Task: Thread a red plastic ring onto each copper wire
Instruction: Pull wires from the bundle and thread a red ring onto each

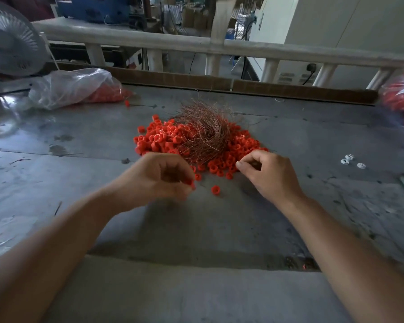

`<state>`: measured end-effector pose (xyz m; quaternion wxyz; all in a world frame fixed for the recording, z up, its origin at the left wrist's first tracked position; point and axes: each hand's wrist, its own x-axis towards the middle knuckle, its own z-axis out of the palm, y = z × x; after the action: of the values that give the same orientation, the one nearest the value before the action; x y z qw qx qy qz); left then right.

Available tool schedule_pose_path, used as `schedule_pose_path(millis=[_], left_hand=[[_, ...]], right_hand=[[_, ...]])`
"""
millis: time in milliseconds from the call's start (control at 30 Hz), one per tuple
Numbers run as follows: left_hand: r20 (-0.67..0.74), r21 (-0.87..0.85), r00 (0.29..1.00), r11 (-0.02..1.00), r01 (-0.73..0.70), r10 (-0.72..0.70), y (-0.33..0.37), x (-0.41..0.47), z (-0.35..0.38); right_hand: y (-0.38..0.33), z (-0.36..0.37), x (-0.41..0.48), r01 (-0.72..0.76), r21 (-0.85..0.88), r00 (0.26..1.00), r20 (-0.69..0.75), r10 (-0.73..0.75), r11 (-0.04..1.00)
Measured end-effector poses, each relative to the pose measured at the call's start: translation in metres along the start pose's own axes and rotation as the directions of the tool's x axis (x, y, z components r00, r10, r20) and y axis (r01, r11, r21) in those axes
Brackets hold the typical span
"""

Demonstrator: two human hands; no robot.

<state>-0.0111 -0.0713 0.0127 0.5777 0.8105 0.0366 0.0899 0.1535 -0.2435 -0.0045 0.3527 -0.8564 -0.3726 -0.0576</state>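
Surface (80,141): grey metal sheet, stained. It carries all the work material.

Fan (10,43) and clear plastic bag (75,87), part-filled with red pieces, stand at the far left, well apart from the work.

Heap of red plastic rings (159,141) lies mid-surface. The tangle of copper wires (203,129) rests on top of it and slightly behind its centre.

Left hand (159,178) is near the front edge of the heap, fingers curled, pinching one red ring (192,184) at the fingertips.

Right hand (271,176) is just beside the heap's right front, thumb and forefinger pressed together. Whether a wire sits in that pinch cannot be told, as the strand is too fine to resolve.

One stray ring (215,189) lies between the hands. Three small white pieces (350,159) lie far right.

Assessment: ring selected and threading not yet made. The next move calls for one wire end presented free of the tangle and aligned with the ring's bore.

Markings: no legible writing or brand found.
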Motion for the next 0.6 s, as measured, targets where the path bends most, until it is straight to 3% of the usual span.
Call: schedule_pose_path(millis=[100,167,267,467,533,600], left_hand=[[0.055,0.039,0.998,0.999,0.001,-0.004,-0.002,0.000,0.004],[0.034,0.009,0.999,1.000,-0.001,0.001,-0.002,0.000,0.003],[0.046,0.027,0.999,1.000,-0.011,0.010,-0.003,0.001,0.003],[0.087,0.073,0.996,0.997,-0.022,0.015,-0.006,0.002,0.000],[0.034,0.131,0.998,0.990,-0.049,0.045,-0.005,0.001,0.001],[-0.109,0.252,0.969,0.949,-0.189,0.222,-0.003,0.000,0.002]], right_hand=[[-0.016,0.005,-0.003,0.055,0.155,0.994,-0.101,-0.039,0.986],[-0.030,0.011,-0.003,0.065,0.198,0.997,-0.041,-0.058,0.978],[-0.043,0.017,0.001,0.086,0.149,0.995,0.032,-0.092,0.985],[-0.050,0.017,0.006,0.128,0.100,0.991,-0.043,-0.124,0.987],[-0.051,0.013,0.000,0.168,0.181,0.982,-0.117,-0.149,0.969],[-0.051,0.002,-0.006,0.225,0.302,0.968,-0.180,-0.177,0.926]])
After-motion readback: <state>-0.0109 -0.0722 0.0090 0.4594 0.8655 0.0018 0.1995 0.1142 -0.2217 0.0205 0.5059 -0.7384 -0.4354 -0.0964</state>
